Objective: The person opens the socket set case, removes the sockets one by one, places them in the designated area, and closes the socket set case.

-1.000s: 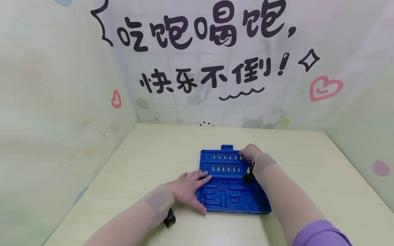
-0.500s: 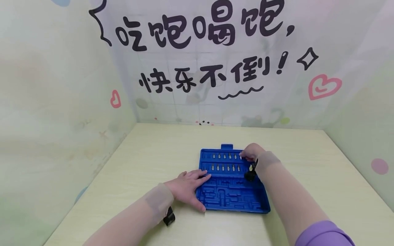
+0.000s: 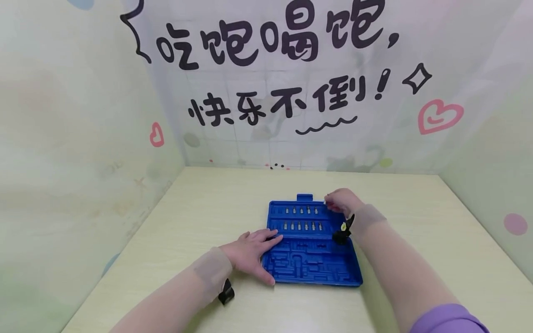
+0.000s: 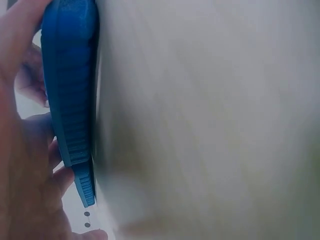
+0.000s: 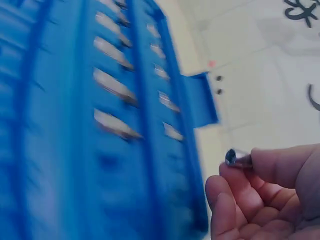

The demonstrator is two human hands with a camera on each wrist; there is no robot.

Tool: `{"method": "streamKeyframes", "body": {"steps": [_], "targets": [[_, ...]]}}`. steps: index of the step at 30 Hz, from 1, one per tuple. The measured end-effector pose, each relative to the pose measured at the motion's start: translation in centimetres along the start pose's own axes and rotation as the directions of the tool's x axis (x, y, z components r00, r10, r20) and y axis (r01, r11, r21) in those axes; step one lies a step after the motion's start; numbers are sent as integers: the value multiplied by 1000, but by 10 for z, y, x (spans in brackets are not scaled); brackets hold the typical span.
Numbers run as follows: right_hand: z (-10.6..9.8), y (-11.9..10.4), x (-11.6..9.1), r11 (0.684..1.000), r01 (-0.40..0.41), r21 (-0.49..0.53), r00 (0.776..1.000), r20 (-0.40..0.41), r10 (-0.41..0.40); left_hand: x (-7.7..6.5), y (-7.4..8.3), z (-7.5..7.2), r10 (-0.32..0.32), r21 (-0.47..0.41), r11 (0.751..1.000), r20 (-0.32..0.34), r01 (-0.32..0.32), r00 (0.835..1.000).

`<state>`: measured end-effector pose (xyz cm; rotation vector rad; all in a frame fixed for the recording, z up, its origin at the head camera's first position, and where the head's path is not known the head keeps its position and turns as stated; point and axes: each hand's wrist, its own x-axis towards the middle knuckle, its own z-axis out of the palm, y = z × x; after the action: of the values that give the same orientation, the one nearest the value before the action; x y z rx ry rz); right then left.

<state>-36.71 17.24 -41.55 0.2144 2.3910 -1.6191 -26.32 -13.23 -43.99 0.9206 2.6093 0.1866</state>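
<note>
A blue plastic bit case (image 3: 312,268) lies opened flat on the table, with moulded recesses in its near half. Two rows of metal socket bits (image 3: 303,226) stand in its far half. My left hand (image 3: 250,254) rests on the case's left edge, fingers spread and thumb by the near corner; in the left wrist view the ribbed side of the case shows beside the fingers. Above the far right corner, my right hand (image 3: 343,201) pinches one socket bit (image 5: 237,158) between thumb and fingertips. The held bit's hollow round end faces the right wrist camera.
The case's latch tab (image 3: 305,197) sticks out at its far edge. Pale table surface (image 3: 216,199) surrounds the case. A printed wall sheet (image 3: 258,152) stands behind the table, with side walls left and right.
My right hand has lifted the rightmost bit of the far row out of the case and moved slightly up and away. The case and left hand have shifted a little left.
</note>
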Motion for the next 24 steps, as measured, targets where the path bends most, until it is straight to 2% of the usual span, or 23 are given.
{"method": "streamKeyframes", "body": {"steps": [3, 5, 7, 11, 16, 22, 24], "targets": [[-17, -3, -5, 998, 35, -43, 999, -38, -37, -1, -1, 1, -4, -3, 1000, 3, 4, 1000], [-27, 0, -9, 988, 40, -149, 996, -73, -51, -2, -2, 1, -8, -8, 1000, 4, 8, 1000], [-36, 5, -12, 956, 35, -293, 995, -83, -62, -3, -3, 1, -9, -11, 1000, 5, 9, 1000], [-44, 19, -13, 859, 36, -510, 994, -67, -81, -3, -3, 1, -9, -17, 1000, 7, 10, 1000], [-44, 33, -8, 798, 70, -599, 993, -33, -111, -2, -2, 1, -8, -22, 1000, 10, 8, 1000], [-40, 36, -6, 767, 108, -632, 987, -23, -159, 0, -2, 3, -9, -33, 999, 7, 9, 1000], [-37, 33, -9, 743, 114, -660, 984, -29, -177, 0, -3, 3, -8, -32, 999, 4, 8, 1000]]}}
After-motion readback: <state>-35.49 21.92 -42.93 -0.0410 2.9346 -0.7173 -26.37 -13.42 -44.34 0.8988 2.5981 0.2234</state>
